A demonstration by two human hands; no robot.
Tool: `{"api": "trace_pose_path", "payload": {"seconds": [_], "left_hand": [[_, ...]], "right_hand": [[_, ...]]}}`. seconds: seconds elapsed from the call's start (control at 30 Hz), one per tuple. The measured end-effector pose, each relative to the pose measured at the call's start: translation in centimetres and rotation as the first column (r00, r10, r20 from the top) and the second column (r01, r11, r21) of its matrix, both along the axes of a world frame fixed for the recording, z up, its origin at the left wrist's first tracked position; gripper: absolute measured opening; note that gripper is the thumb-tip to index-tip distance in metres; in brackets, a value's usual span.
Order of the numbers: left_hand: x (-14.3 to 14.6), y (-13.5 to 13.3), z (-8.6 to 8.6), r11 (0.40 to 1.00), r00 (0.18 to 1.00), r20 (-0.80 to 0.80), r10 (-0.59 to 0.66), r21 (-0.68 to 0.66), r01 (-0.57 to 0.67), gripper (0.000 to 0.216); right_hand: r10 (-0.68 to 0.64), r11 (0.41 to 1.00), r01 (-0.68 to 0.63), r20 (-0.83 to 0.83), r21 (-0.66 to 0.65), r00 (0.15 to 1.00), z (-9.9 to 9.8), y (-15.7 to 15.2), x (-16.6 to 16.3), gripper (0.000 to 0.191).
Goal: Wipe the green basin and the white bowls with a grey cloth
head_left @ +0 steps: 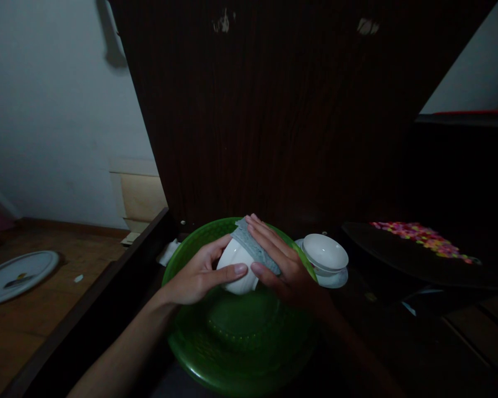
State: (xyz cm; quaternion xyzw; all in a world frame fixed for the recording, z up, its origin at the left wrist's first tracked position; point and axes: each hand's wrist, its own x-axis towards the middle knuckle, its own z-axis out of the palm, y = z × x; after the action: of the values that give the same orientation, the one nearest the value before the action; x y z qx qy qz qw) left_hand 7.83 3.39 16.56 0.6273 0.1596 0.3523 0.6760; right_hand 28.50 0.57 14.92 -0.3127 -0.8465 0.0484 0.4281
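A white bowl [235, 265] is tilted on its side above a green plastic basin [195, 365]. My left hand [199, 273] grips the bowl from the left, its thumb lying across the outer wall. A grey-blue cloth [253, 243] covers the bowl's upper right part. Flat over this cloth, my right hand [280, 260] presses it against the bowl, fingers together and thumb near the left thumb. The bowl's far side is hidden by the cloth and hands.
Right of the basin, a white bowl [326, 251] sits on other white dishes. A dark wooden panel [265, 121] rises behind. Colourful beads or flowers [427, 240] lie farther right. On the floor at left is a white round lid or tray [20, 273].
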Motion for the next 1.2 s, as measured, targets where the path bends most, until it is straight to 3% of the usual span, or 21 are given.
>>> {"api": "trace_pose_path", "payload": {"seconds": [0.13, 0.3, 0.37, 0.47, 0.57, 0.67, 0.8, 0.97, 1.2], "left_hand": [[-0.2, -0.2, 0.1, 0.999, 1.0, -0.01, -0.013, 0.05, 0.013, 0.048], [-0.1, -0.7, -0.1, 0.994, 0.998, -0.04, -0.038, 0.098, 0.042, 0.07], [0.0, -0.7, -0.4, 0.994, 0.998, -0.035, -0.051, 0.096, 0.054, 0.076], [-0.1, -0.5, -0.9, 0.988, 0.998, -0.041, -0.056, 0.143, 0.061, 0.082], [-0.3, -0.4, -1.0, 0.974, 0.994, -0.082, -0.07, 0.208, 0.086, 0.078], [-0.4, -0.5, -0.9, 0.954, 0.983, -0.172, -0.06, 0.278, 0.107, 0.064], [-0.2, -0.8, -1.0, 0.938, 0.972, -0.236, -0.008, 0.336, 0.09, 0.043], [-0.6, -1.2, -1.1, 0.931, 0.967, -0.251, -0.048, 0.339, 0.135, 0.04], [-0.5, -1.3, -1.3, 0.955, 0.976, -0.202, -0.082, 0.265, 0.135, 0.047]], "right_hand": [[-0.009, 0.999, 0.006, -0.062, -0.054, 0.998, 0.0, 0.0, 0.1, 0.078], [0.004, 0.999, -0.004, 0.01, -0.039, 1.0, 0.3, 0.0, 0.4, 0.123], [-0.026, 1.0, 0.026, 0.027, 0.002, 0.999, 0.4, -0.1, 0.3, 0.13], [-0.079, 0.996, 0.079, -0.015, 0.039, 0.997, 0.3, -0.1, 0.0, 0.12], [-0.085, 0.996, 0.084, -0.129, -0.016, 0.988, 0.1, -0.1, -0.2, 0.116], [-0.084, 0.972, 0.011, -0.303, -0.234, 0.949, 0.0, 0.0, -0.2, 0.117], [-0.114, 0.871, -0.14, -0.469, -0.472, 0.876, -0.2, 0.0, -0.2, 0.114], [-0.121, 0.893, -0.113, -0.473, -0.436, 0.873, -0.4, -0.2, -0.7, 0.114], [-0.114, 0.966, 0.007, -0.399, -0.259, 0.91, -0.2, -0.5, -1.0, 0.104]]}}
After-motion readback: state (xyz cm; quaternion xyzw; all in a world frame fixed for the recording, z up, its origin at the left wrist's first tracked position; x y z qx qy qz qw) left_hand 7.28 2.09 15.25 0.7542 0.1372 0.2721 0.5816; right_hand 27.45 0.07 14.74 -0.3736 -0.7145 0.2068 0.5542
